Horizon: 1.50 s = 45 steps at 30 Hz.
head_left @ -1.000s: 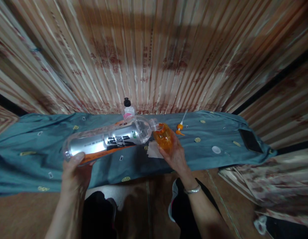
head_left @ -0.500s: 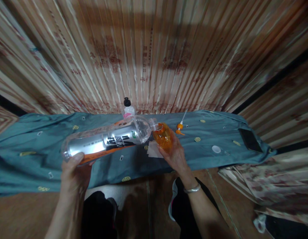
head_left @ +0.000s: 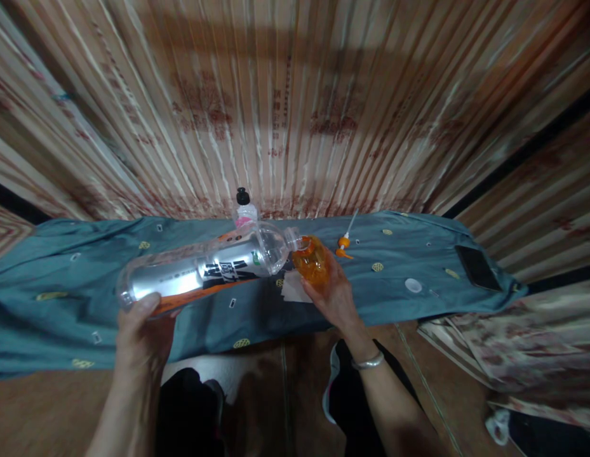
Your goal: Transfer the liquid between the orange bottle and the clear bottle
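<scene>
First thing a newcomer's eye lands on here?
Probably the big clear bottle with the silver and orange label, tilted across the middle in the left hand, its mouth at the neck of the amber bottle in the right hand. Next, the bright orange pump head lying on the teal cloth just beyond the right hand, its white tube pointing toward the curtain.

A large clear bottle (head_left: 194, 270) with a silver, black and orange label is held tilted, almost level, above the cloth (head_left: 261, 320), its uncapped neck pointed to the right and slightly raised in view. A small see-through orange bottle (head_left: 314, 265) is held with its open mouth brought to that neck. How much is contained in either cannot be told.
</scene>
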Available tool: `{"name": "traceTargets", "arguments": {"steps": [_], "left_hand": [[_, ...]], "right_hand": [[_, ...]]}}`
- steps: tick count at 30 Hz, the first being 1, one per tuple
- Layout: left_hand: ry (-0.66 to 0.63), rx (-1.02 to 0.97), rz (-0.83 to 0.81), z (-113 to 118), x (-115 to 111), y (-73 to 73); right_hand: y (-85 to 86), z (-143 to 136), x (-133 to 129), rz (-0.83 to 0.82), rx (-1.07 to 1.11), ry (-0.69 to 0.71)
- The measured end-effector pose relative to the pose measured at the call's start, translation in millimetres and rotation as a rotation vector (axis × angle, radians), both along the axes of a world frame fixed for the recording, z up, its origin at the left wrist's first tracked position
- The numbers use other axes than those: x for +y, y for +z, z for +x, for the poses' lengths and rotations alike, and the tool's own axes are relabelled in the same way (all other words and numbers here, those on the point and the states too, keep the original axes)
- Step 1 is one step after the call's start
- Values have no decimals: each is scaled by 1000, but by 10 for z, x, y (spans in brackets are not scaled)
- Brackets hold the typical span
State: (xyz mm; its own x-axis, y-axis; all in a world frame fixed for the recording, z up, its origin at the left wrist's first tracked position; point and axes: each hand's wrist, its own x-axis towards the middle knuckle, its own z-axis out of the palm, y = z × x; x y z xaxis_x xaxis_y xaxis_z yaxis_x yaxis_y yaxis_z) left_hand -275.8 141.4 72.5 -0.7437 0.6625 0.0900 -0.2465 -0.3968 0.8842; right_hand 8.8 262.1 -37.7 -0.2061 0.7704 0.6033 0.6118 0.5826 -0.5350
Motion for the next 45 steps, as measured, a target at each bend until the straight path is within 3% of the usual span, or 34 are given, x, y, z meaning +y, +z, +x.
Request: {"name": "traceTargets", "arguments": {"steps": [45], "left_hand": [[4,33,-34,52,13,93]], "right_hand": [[-46,12,8,35,-10,-10]]}}
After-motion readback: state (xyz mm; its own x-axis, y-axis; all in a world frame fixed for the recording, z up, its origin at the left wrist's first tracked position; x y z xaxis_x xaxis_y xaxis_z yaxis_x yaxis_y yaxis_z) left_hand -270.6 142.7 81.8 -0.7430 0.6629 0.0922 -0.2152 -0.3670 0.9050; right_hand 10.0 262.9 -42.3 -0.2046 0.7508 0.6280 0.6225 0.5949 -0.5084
